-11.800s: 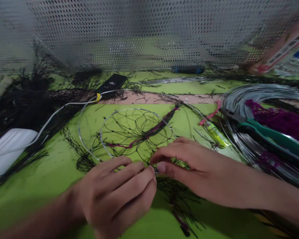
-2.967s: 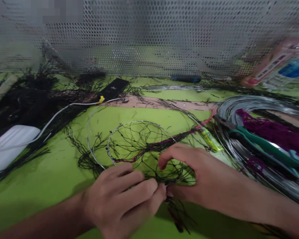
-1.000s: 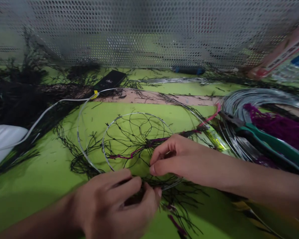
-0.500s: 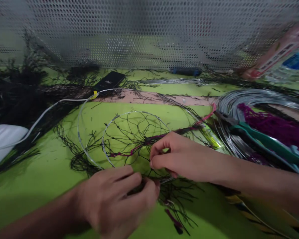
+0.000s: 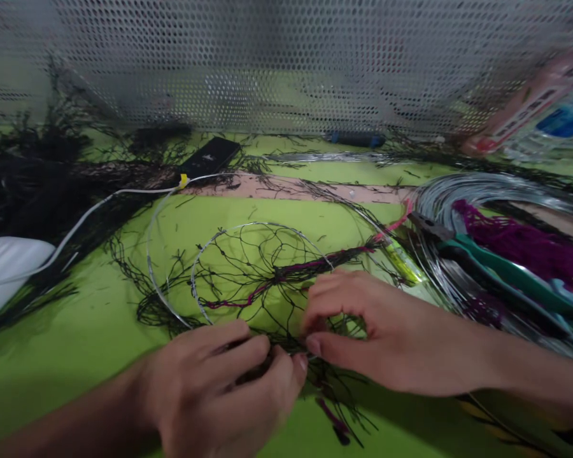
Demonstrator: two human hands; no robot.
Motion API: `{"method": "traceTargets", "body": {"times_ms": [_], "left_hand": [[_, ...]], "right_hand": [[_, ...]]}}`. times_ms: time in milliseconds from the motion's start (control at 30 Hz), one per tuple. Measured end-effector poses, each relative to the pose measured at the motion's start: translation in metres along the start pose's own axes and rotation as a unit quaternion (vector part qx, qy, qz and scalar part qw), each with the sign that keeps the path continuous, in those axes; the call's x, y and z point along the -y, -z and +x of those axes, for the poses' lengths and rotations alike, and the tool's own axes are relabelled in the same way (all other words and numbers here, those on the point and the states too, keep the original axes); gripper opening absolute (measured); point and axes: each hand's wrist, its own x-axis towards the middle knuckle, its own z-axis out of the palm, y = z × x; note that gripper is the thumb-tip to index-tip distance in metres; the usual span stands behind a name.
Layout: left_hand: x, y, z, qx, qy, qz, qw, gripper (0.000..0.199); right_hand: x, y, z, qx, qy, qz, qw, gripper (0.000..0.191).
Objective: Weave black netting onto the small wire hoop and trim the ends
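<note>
Two hands sit toward the green table's (image 5: 76,375) near edge: the left hand (image 5: 219,388) pinches black net (image 5: 279,273) at a wire ring (image 5: 193,280); the right hand (image 5: 391,337) curls beside it, its hold unclear. A slack pinch could let mesh slip; trailing strands could snag on the pliers (image 5: 506,273) rightward.

On the flat green desk (image 5: 67,356), a round silvery wire hoop (image 5: 267,224) with black netting is lying centrally, while a flat black rectangular device (image 5: 212,156) is lying behind it to the left and a white rounded plastic block (image 5: 9,267) is sitting at far left. To the hoop's right, green-handled metal pliers (image 5: 506,267) are resting on a silvery wire coil (image 5: 487,181), beside purple mesh netting (image 5: 520,238); a grey perforated metal panel (image 5: 286,63) is standing behind.
</note>
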Motion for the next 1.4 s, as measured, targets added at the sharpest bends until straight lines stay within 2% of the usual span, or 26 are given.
{"method": "traceTargets", "body": {"times_ms": [133, 267, 367, 433, 567, 633, 700, 833, 1067, 1233, 1300, 1400], "left_hand": [[0.006, -0.001, 0.001, -0.002, 0.017, -0.016, 1.0, 0.015], [0.023, 0.002, 0.002, 0.049, -0.1, -0.034, 0.993, 0.02], [0.035, 0.004, 0.001, 0.08, -0.133, -0.037, 0.987, 0.025], [0.04, 0.004, 0.0, 0.092, -0.13, -0.051, 0.986, 0.025], [0.042, 0.004, 0.001, 0.091, -0.11, -0.074, 0.987, 0.024], [0.042, 0.004, 0.002, 0.086, -0.112, -0.074, 0.987, 0.025], [0.043, 0.003, 0.002, 0.08, -0.125, -0.072, 0.986, 0.026], [0.045, 0.003, 0.003, 0.095, -0.141, -0.068, 0.983, 0.03], [0.036, 0.012, 0.018, 0.145, -0.13, -0.083, 0.977, 0.022], [0.039, 0.007, 0.015, 0.143, -0.206, -0.058, 0.966, 0.03], [0.04, 0.003, 0.012, 0.127, -0.223, -0.044, 0.966, 0.032], [0.039, 0.001, 0.011, 0.114, -0.215, -0.06, 0.968, 0.03]], "right_hand": [[-0.004, -0.006, -0.002, 0.01, -0.04, 0.023, 0.999, 0.016], [-0.003, -0.006, 0.0, 0.008, -0.082, 0.058, 0.995, 0.014], [-0.001, -0.008, 0.001, -0.012, -0.094, 0.09, 0.991, 0.014], [-0.001, -0.011, 0.0, -0.053, -0.069, 0.064, 0.994, 0.014], [-0.004, -0.02, -0.005, -0.156, 0.042, -0.035, 0.986, 0.014], [-0.006, -0.025, -0.007, -0.184, 0.081, -0.053, 0.978, 0.014], [-0.008, -0.028, -0.007, -0.196, 0.09, -0.061, 0.975, 0.014], [-0.011, -0.031, -0.007, -0.201, 0.106, -0.076, 0.971, 0.015], [-0.016, -0.035, -0.009, -0.195, 0.124, -0.1, 0.968, 0.015], [-0.017, -0.034, -0.003, -0.155, 0.035, -0.071, 0.985, 0.013], [-0.017, -0.032, 0.0, -0.131, 0.006, -0.067, 0.989, 0.014], [-0.017, -0.027, 0.0, -0.12, 0.017, -0.055, 0.991, 0.012]]}}
